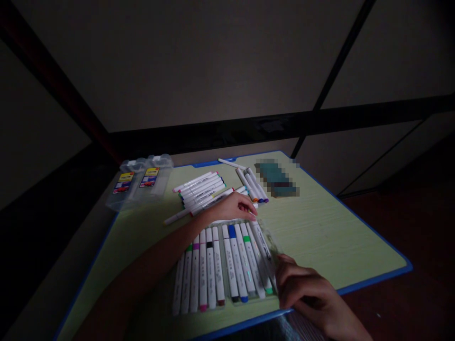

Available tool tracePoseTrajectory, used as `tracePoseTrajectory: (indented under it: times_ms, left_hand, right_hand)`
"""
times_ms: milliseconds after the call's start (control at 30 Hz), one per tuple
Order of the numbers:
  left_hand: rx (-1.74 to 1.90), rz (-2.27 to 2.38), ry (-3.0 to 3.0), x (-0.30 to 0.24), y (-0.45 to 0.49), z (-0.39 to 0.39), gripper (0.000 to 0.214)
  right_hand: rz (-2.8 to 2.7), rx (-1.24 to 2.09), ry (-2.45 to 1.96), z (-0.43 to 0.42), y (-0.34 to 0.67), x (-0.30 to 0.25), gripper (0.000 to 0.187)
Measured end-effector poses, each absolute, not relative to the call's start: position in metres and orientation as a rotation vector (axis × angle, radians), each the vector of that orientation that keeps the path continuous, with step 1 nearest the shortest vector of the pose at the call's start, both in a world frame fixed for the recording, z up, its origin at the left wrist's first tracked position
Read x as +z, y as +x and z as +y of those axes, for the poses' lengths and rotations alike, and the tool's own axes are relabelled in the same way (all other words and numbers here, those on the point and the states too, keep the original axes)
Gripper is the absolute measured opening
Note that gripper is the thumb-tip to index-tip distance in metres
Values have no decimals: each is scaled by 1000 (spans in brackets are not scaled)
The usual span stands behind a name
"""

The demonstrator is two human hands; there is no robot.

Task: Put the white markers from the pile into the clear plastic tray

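Observation:
A clear plastic marker case (223, 307) lies near the table's front edge, with white markers (209, 270) side by side in its two sections. My left hand (234, 207) reaches over the case's far edge, fingers curled at the top end of a white marker (261, 241) in the right section. That marker lies slightly tilted along the case's right side. Closed around the right edge of the case is my right hand (305, 286); its fingertips are partly hidden. Just beyond my left hand lies a pile of loose markers (204, 189).
Two clear cases with yellow labels (149, 177) stand at the table's far left. More loose markers (250, 184) lie at the back, beside a blurred, pixelated teal rectangle (277, 179). The green table (337, 241) has a blue rim and stands against panelling (213, 71).

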State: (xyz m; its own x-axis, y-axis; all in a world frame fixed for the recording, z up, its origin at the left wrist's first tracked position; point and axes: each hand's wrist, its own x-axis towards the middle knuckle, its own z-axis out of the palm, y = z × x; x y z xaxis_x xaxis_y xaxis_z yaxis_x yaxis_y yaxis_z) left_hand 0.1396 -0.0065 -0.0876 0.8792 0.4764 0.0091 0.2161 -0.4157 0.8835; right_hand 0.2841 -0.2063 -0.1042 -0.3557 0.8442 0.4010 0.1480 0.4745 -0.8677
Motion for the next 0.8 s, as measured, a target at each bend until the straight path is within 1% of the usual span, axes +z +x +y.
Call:
tracePoseTrajectory:
  times_ms: [500,800]
  left_hand:
    - [320,438,2007,-89,139,-7,10]
    - [314,367,2036,-87,140,-8,9]
  right_hand:
    - [-1732,887,-826,-212,285,-109,16]
    - [-1780,979,-801,-216,286,-109,20]
